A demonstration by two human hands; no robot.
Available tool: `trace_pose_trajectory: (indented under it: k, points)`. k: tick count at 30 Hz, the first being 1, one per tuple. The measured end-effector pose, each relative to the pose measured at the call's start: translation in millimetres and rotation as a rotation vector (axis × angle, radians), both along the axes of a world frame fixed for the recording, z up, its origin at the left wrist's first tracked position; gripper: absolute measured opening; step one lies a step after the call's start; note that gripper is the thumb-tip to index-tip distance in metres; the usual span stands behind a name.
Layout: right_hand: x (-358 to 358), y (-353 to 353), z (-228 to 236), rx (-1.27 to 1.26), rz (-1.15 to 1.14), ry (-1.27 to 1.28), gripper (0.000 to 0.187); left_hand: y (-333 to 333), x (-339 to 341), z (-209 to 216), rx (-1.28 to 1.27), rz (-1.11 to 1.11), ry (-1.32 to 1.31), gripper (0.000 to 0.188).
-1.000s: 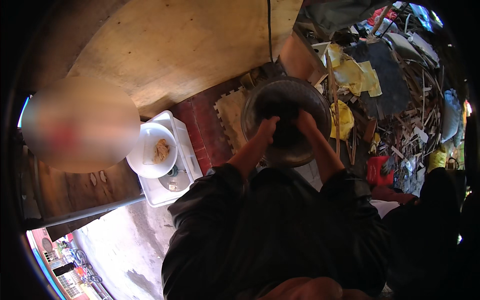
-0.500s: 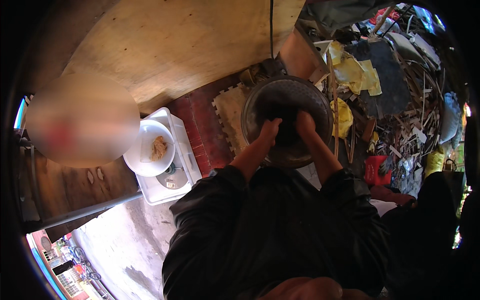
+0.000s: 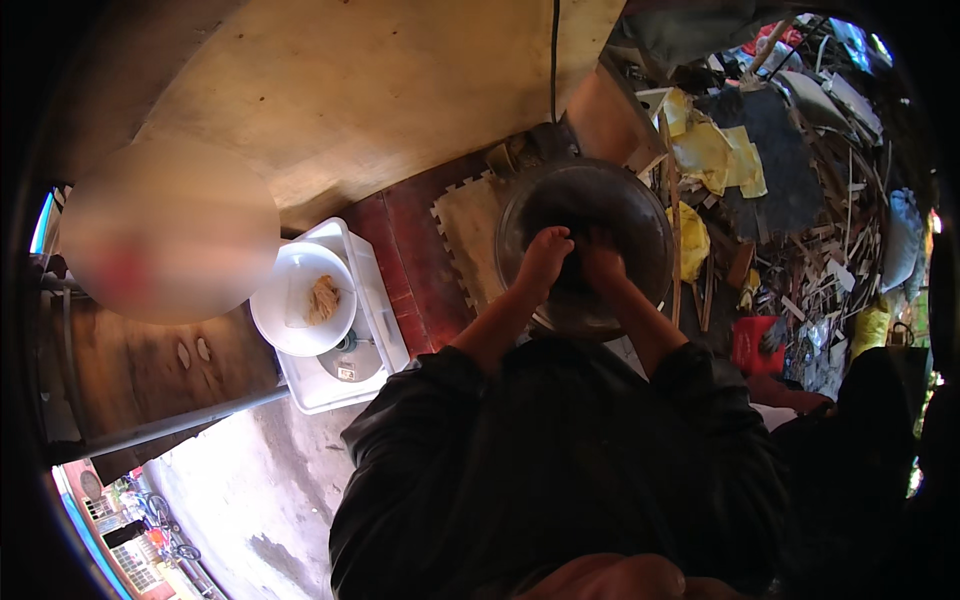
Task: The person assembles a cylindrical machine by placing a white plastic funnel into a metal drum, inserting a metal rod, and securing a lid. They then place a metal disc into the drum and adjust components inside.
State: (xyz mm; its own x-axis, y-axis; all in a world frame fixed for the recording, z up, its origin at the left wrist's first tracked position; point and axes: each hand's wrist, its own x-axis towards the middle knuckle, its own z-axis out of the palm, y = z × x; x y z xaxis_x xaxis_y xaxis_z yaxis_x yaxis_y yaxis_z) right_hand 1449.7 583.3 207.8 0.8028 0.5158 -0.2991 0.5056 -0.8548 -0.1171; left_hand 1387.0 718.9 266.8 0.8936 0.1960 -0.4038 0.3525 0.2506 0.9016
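A large round metal basin (image 3: 640,215), dark with a dented-looking wall, is directly ahead of me. Both of my hands are inside its rim, close together over a very dark middle. My left hand (image 3: 546,262) is curled with its thumb toward the right; whatever its fingers hold is lost in shadow. Reaching deeper, my right hand (image 3: 603,264) has its fingertips hidden in the dark hollow. What lies in the basin is too dark to make out.
To the left, a white bowl (image 3: 272,305) with a tan clump (image 3: 323,300) sits in a white plastic crate (image 3: 372,275). A foam mat (image 3: 470,225) lies beside the basin. Wood scraps (image 3: 815,235) and a red container (image 3: 752,345) are at right. A blurred patch covers the upper left.
My right hand has shifted toward the left hand and a little nearer to me inside the basin. My left thumb shows more clearly. The whole view has shifted slightly.
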Motion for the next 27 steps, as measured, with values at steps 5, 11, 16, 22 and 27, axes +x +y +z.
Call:
trace_pose_trajectory:
  k: [5, 11, 16, 22, 27]
  points:
    - [-8.0, -19.6, -14.8, 0.102, 0.002, -0.205, 0.035, 7.6, -3.7, 7.3, 0.154, -0.226, -0.115, 0.031]
    - [45.6, -26.4, 87.6, 0.454, -0.261, -0.13, 0.022, 3.0, 19.3, -3.3, 0.727, -0.691, -0.064, 0.049]
    - [167.5, -78.9, 92.6, 0.786, -0.367, -0.221, 0.018, -24.8, 48.2, -61.0, 1.045, -0.636, -0.057, 0.046]
    - [339.6, -166.2, 2.0, 0.599, -0.408, -0.178, 0.024, -51.8, 80.5, -66.2, 1.042, -0.572, 0.495, 0.041]
    - [410.7, -124.2, -4.9, 0.551, -0.351, -0.108, 0.034, -32.7, 30.1, -113.6, 1.269, -0.379, 0.153, 0.041]
